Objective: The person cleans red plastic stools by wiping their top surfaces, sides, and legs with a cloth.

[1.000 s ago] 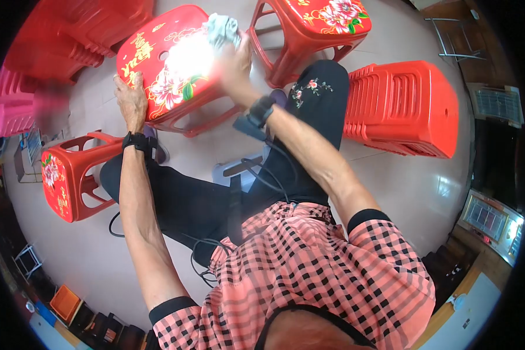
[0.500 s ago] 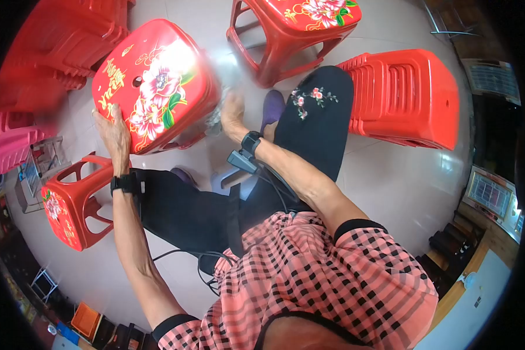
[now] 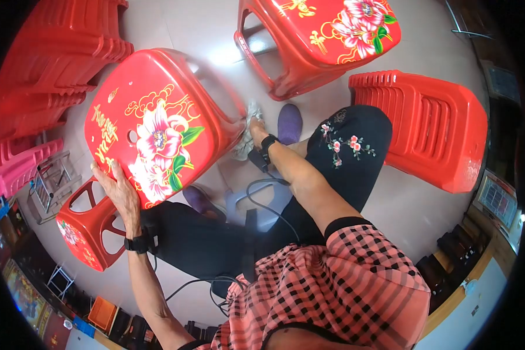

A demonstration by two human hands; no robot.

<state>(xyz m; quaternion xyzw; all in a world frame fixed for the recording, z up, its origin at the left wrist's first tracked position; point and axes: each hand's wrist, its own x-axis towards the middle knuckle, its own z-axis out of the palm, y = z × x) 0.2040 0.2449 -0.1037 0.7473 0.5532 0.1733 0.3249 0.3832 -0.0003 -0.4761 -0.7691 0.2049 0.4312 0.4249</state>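
A red plastic stool (image 3: pixel 114 96) with a printed flower seat stands tilted in front of me, its seat turned toward my view. My left hand (image 3: pixel 119 189) grips the near left edge of that seat, fingers lying on the printed top. In my right hand (image 3: pixel 256 128) is a crumpled whitish cloth (image 3: pixel 242 149), pressed against the stool's right side by a leg. Part of the cloth and the fingertips are hidden or blurred.
Another flowered stool (image 3: pixel 326 49) stands ahead, and a smaller one (image 3: pixel 87 230) at left. Stacked red stools rise at right (image 3: pixel 429 125) and far left (image 3: pixel 64 58), above pink stools (image 3: pixel 23 166). A pale low stool (image 3: pixel 259 204) is beneath me.
My right hand has moved with the cloth along the stool's right side to its leg. The stool has turned slightly, and the view has shifted. My left hand remains on the seat edge.
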